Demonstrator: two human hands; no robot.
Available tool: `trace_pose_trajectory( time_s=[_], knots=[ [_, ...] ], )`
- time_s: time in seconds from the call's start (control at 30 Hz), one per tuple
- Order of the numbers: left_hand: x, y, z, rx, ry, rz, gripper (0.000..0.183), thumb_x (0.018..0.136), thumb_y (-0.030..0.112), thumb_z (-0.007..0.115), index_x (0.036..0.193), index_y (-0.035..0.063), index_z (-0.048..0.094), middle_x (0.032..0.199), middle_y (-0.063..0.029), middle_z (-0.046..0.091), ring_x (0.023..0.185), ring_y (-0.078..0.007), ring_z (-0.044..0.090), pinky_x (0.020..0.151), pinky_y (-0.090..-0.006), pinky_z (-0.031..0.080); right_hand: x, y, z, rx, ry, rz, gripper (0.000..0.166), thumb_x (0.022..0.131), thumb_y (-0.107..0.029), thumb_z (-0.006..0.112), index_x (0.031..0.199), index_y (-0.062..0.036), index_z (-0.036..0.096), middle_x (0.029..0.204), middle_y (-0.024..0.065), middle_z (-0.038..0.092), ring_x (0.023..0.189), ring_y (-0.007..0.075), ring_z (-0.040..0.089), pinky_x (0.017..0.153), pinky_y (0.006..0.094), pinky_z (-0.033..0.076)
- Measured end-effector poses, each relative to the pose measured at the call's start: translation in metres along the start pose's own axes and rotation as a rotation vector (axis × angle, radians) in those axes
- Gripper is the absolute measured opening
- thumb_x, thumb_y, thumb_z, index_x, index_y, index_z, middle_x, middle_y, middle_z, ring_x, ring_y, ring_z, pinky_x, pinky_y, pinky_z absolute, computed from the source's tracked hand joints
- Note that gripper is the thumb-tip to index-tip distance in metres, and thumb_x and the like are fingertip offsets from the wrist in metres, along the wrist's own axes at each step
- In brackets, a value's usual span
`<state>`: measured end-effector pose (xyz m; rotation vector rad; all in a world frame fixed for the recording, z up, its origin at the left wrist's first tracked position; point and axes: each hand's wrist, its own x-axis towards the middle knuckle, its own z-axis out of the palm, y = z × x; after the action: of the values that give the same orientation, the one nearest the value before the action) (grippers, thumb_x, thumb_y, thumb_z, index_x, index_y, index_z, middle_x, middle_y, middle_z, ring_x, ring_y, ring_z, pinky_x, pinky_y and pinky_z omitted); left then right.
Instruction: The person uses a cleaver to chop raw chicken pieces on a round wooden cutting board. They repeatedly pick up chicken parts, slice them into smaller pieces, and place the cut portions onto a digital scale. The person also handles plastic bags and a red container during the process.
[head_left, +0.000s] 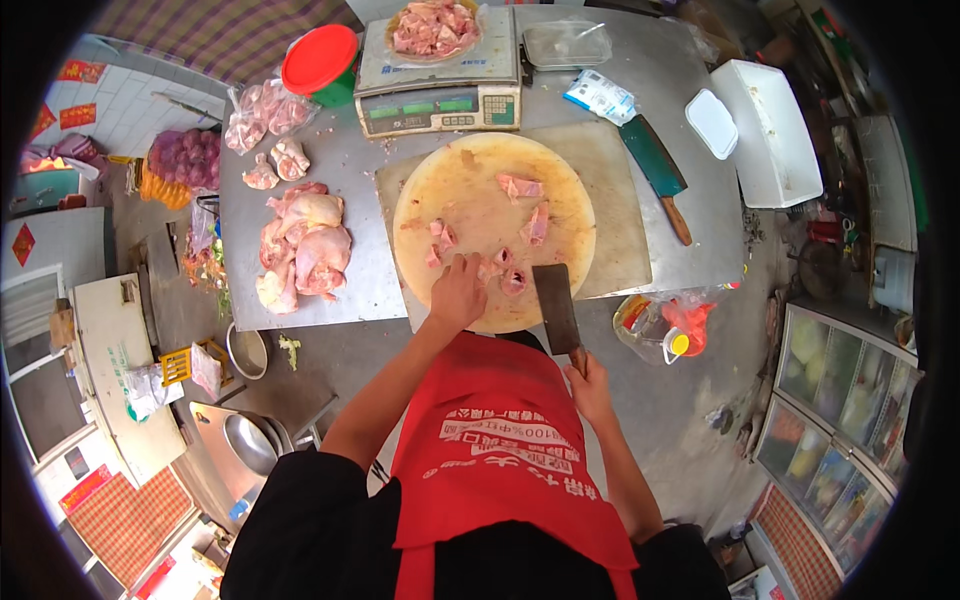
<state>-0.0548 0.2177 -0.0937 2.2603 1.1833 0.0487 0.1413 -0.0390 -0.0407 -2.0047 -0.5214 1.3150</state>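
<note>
My left hand (459, 289) rests over the near left part of a round chopping board (465, 180), its fingertips by small pieces of raw meat; whether it grips one cannot be told. My right hand (589, 386) grips the wooden handle of a cleaver (556, 307), whose broad blade lies over the board's near right edge. Cut pieces with bone (514, 281) lie between hand and blade. Other chopped pieces (536, 225) are spread over the board. Left of the board, large raw poultry pieces (319, 247) are heaped on the metal table (360, 195).
Behind the board stands a scale (439, 105) bearing a bowl of chopped meat (433, 30). A red-lidded tub (321, 60) and bagged meat (262, 112) are at back left. A second cleaver (652, 161) and a white foam box (772, 135) are on the right.
</note>
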Motion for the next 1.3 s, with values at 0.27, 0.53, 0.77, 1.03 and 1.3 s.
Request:
trace_pose_trajectory(
  time_s=[0.27,0.53,0.77,1.03,1.3],
  knots=[
    [0.047,0.032,-0.016,0.149,-0.191,0.267,0.065,0.081,0.008,0.065,0.140,0.0284,0.049,0.114,-0.0172,0.056,0.100,-0.0410,0.063,0.079,-0.0520,0.056,0.013,0.005,-0.012,0.227,-0.092,0.099,0.011,0.098,-0.013,0.062,0.096,-0.0037,0.056,0.057,0.0019,0.050,0.038,0.0113,0.043,0.035,0.0311,0.035],
    [0.093,0.015,-0.039,0.048,-0.265,0.272,0.044,0.081,0.013,0.067,0.125,0.0170,0.063,0.111,-0.0155,0.057,0.099,-0.0376,0.064,0.086,-0.0471,0.054,0.025,0.001,-0.019,0.192,-0.130,0.056,0.011,0.098,-0.012,0.061,0.095,-0.0024,0.056,0.054,0.0030,0.049,0.037,0.0136,0.046,0.035,0.0321,0.035],
    [0.094,0.011,-0.124,-0.306,-0.034,0.202,0.043,0.080,0.014,0.068,0.122,0.0144,0.063,0.101,-0.0147,0.055,0.091,-0.0321,0.062,0.082,-0.0426,0.051,0.027,0.014,-0.008,0.283,-0.115,0.031,0.012,0.098,-0.013,0.062,0.094,-0.0049,0.054,0.055,0.0021,0.049,0.036,0.0126,0.045,0.034,0.0314,0.035],
    [0.198,-0.007,-0.246,-0.129,0.291,0.436,0.043,0.082,0.016,0.070,0.124,0.0122,0.063,0.105,-0.0147,0.058,0.087,-0.0308,0.064,0.075,-0.0425,0.054,0.017,0.000,0.001,0.227,-0.048,0.177,0.012,0.098,-0.013,0.062,0.094,-0.0064,0.053,0.054,0.0017,0.048,0.036,0.0131,0.046,0.032,0.0315,0.038],
    [0.345,-0.018,-0.277,0.456,0.170,0.494,0.046,0.083,0.019,0.071,0.128,0.0217,0.064,0.123,-0.0176,0.061,0.106,-0.0354,0.066,0.084,-0.0483,0.056,-0.005,-0.010,0.033,0.163,0.102,0.188,0.013,0.097,-0.013,0.062,0.092,-0.0038,0.054,0.056,0.0030,0.051,0.037,0.0139,0.048,0.033,0.0317,0.040]
  ],
)
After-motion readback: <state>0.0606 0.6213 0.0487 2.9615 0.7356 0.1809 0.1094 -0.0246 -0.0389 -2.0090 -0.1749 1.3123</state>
